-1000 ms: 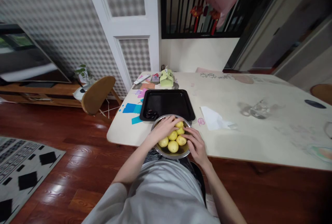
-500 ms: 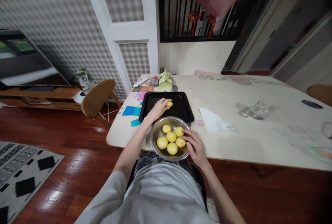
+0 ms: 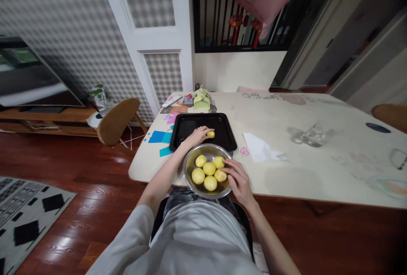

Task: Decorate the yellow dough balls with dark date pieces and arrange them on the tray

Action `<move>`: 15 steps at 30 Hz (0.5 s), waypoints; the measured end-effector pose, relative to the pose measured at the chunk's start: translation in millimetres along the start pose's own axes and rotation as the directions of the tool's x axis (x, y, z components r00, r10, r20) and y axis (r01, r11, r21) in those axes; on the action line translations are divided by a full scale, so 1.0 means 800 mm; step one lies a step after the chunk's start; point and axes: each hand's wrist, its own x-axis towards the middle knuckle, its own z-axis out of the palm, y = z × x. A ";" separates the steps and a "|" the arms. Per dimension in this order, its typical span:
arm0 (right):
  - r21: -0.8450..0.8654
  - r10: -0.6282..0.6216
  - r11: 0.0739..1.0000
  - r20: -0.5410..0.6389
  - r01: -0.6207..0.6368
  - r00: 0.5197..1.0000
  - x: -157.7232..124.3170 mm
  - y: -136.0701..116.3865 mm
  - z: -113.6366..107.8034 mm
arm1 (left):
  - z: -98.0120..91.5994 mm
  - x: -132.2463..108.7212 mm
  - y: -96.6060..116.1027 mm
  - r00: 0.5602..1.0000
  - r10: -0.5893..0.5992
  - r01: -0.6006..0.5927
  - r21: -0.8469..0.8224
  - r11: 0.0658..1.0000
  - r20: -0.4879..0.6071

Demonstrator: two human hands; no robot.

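A steel bowl (image 3: 190,164) with several yellow round fruits (image 3: 209,168) sits at the table's near edge. Behind it lies a black baking tray (image 3: 222,126). My left hand (image 3: 196,135) reaches into the tray, its fingers closed on one yellow fruit (image 3: 210,134) that rests low over the tray bottom. My right hand (image 3: 237,177) lies on the bowl's right rim, fingers curled, its fingertips touching a fruit inside.
A white napkin (image 3: 259,147) and a clear glass (image 3: 313,135) lie right of the tray on the cream table (image 3: 302,169). Blue and pink paper pieces (image 3: 157,137), a green object (image 3: 202,99) and a remote sit at the far left corner. A wooden chair (image 3: 116,118) stands left.
My left hand took one yellow fruit out of the bowl and carried it forward into the black tray. My right hand stayed on the bowl's right rim.
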 end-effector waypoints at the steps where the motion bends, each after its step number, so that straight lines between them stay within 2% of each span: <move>1: 0.000 -0.001 1.000 0.001 0.001 1.000 0.000 0.000 0.000 | -0.003 -0.004 -0.002 0.999 0.025 -0.026 -0.029 0.999 -0.023; 5: -0.001 0.004 1.000 0.001 -0.004 1.000 -0.001 0.001 0.001 | -0.023 -0.032 0.006 0.974 0.111 -0.137 -0.124 0.983 -0.199; 7: -0.001 0.011 1.000 -0.004 -0.011 1.000 -0.001 0.000 0.002 | -0.035 -0.054 0.024 0.950 0.127 -0.170 -0.131 0.977 -0.284; 9: -0.001 0.015 1.000 -0.009 -0.015 1.000 0.000 0.000 0.002 | -0.045 -0.079 0.050 0.941 0.145 -0.193 -0.131 0.972 -0.306; 10: -0.002 0.015 1.000 -0.012 -0.015 1.000 0.000 -0.001 0.002 | -0.049 -0.092 0.063 0.945 0.163 -0.206 -0.128 0.970 -0.282; 12: -0.001 0.014 1.000 -0.016 -0.014 1.000 0.000 -0.002 0.002 | -0.052 -0.115 0.087 0.967 0.197 -0.217 -0.115 0.969 -0.162; 15: 0.002 0.013 1.000 -0.018 -0.013 1.000 0.001 -0.002 0.002 | -0.046 -0.138 0.109 0.982 0.187 -0.186 -0.082 0.979 0.012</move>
